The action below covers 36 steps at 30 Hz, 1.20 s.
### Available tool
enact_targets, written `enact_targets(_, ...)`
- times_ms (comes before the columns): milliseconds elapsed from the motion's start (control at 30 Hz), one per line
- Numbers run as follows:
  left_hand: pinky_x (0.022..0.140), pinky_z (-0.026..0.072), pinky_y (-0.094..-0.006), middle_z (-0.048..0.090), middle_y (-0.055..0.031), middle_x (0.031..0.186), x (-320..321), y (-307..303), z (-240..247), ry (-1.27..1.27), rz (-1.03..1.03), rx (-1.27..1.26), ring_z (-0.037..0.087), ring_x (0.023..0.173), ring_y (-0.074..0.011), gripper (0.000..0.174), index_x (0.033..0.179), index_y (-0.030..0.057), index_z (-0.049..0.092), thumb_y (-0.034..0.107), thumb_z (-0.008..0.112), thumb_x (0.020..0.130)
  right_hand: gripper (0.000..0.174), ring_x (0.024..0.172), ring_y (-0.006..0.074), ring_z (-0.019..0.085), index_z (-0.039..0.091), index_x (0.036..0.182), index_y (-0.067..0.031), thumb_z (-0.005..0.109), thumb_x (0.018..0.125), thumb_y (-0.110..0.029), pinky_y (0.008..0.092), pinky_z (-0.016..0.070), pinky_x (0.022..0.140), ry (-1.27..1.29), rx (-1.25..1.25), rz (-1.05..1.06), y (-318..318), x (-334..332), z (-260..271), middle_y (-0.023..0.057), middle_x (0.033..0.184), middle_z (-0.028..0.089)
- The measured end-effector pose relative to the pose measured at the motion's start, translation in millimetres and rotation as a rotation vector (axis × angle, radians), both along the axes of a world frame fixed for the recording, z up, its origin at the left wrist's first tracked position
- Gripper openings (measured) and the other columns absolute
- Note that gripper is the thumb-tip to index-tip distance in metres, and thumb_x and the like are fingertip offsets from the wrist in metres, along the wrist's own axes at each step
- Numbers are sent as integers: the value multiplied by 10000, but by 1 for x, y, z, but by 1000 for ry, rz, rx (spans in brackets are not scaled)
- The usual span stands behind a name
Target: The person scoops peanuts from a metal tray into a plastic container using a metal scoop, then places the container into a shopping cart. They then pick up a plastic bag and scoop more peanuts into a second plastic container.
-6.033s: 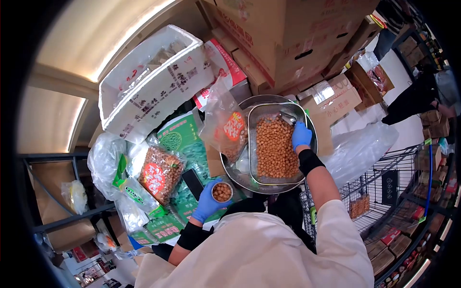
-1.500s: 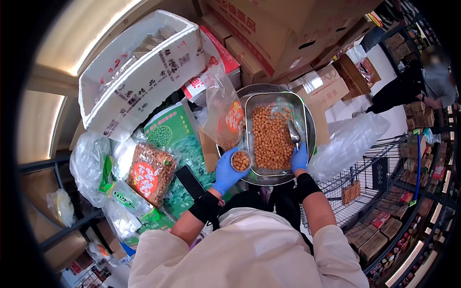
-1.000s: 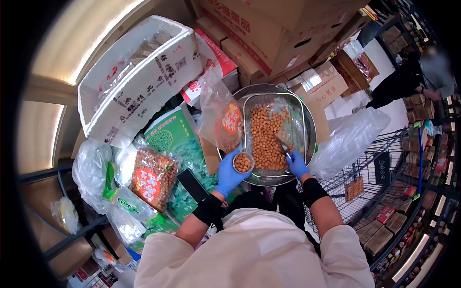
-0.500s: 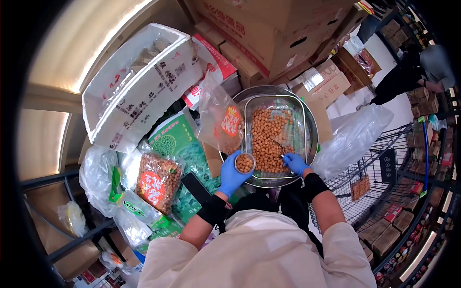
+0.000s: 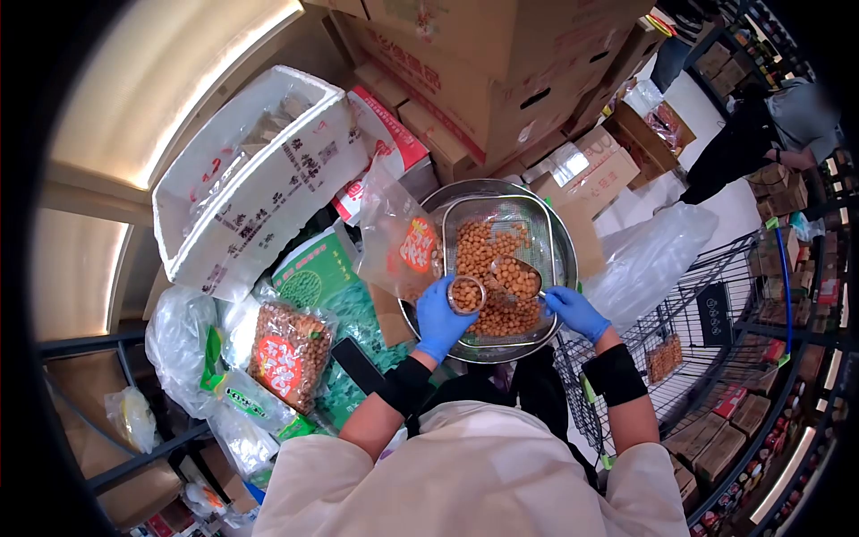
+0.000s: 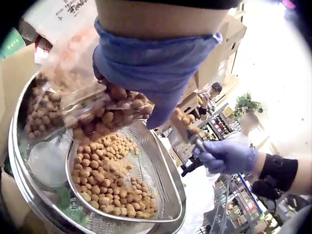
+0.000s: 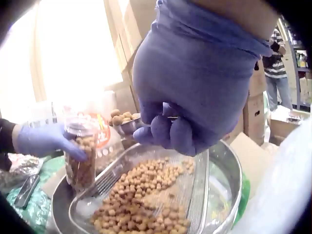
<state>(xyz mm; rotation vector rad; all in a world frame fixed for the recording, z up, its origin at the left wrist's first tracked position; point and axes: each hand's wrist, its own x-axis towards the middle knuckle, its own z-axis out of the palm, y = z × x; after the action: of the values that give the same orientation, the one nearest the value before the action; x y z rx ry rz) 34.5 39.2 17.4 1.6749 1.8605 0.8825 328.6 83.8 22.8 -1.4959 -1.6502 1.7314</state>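
Observation:
My gloved left hand (image 5: 438, 324) grips a clear plastic jar (image 7: 80, 165) well filled with round brown nut-like balls. It holds the jar upright over the left rim of a wire-mesh basket (image 5: 552, 234). In my gloved right hand (image 5: 577, 313) is the handle of a metal scoop (image 7: 129, 127). Heaped with the same balls, the scoop hangs above the basket, just right of the jar's mouth in the head view. Loose balls (image 5: 506, 320) cover much of the basket's floor, with bare mesh on its right side. A round steel basin (image 5: 573, 259) surrounds the basket.
A printed plastic bag (image 5: 394, 242) with balls leans at the basin's left. Further left lie a phone (image 5: 358, 365), a full bag of balls (image 5: 291, 358) and a white foam box (image 5: 259, 201). Cartons (image 5: 465, 72) stack behind; a wire cart (image 5: 671, 358) stands right.
My left hand has brought the jar from left of the basin to the basket's edge. The scoop, down among the balls half a second ago, has risen full and come close to the jar.

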Motion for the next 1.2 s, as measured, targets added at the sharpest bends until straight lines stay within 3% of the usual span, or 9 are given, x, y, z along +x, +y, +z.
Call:
enact_targets(167,872,481,-414,609,-150,1086,23,13,3,2,-8,-21,597,997,-323,778,1185,46,556,282,865,512,288,708,97,571,614,978,21,507,969,-246,271,478,671,-22,-22,65,14,0,68,43,755,603)
enact_targets(267,872,481,-417,608,-158,1091,33,19,-1,-51,-21,7,596,1000,-329,773,1181,45,555,274,865,511,304,708,129,594,626,959,16,529,949,-271,289,480,674,-96,-27,120,18,-3,78,74,771,624)
enact_targets(367,912,433,-429,581,-141,1130,39,22,-8,-33,-102,6,551,1062,-326,776,1213,67,508,282,846,548,333,684,179,622,650,926,16,566,908,-306,323,492,668,-309,130,225,24,-9,75,115,770,655)
enact_targets(433,917,430,-430,580,-139,1135,42,23,-10,-13,-137,14,550,1065,-325,784,1220,68,505,287,848,550,372,644,229,644,663,899,26,593,866,-338,357,506,665,-352,-38,222,30,-19,90,147,749,670)
enact_targets(567,920,425,-431,576,-141,1143,46,23,-15,-38,-209,-10,550,1066,-325,803,1240,68,495,299,849,557,313,602,169,634,647,942,41,612,881,-264,305,507,622,-457,-41,245,44,-43,117,105,721,658)
enact_targets(633,923,425,-430,576,-142,1144,49,23,-13,-73,-180,-50,550,1067,-327,803,1242,68,496,301,848,558,283,573,150,627,644,905,44,647,858,-235,279,498,581,-347,-28,38,48,-49,119,96,702,651)
enact_targets(833,926,434,-427,590,-152,1127,47,24,-24,-200,-121,-39,565,1048,-339,809,1237,61,505,315,853,552,276,554,109,595,648,811,21,673,847,-251,268,464,538,-205,218,-269,39,-63,132,75,612,621)
enact_targets(1033,919,441,-423,597,-146,1118,44,31,-17,-278,-143,-6,580,1040,-326,808,1236,66,509,308,860,550,277,557,74,552,635,823,31,668,863,-241,248,437,535,-281,405,-299,29,-71,158,75,610,606)
enact_targets(1200,916,441,-421,597,-139,1125,48,36,-6,-325,-157,40,581,1044,-319,804,1236,69,513,299,863,549,249,566,65,547,643,828,23,664,875,-221,228,431,537,-173,358,-434,22,-65,165,42,614,602)
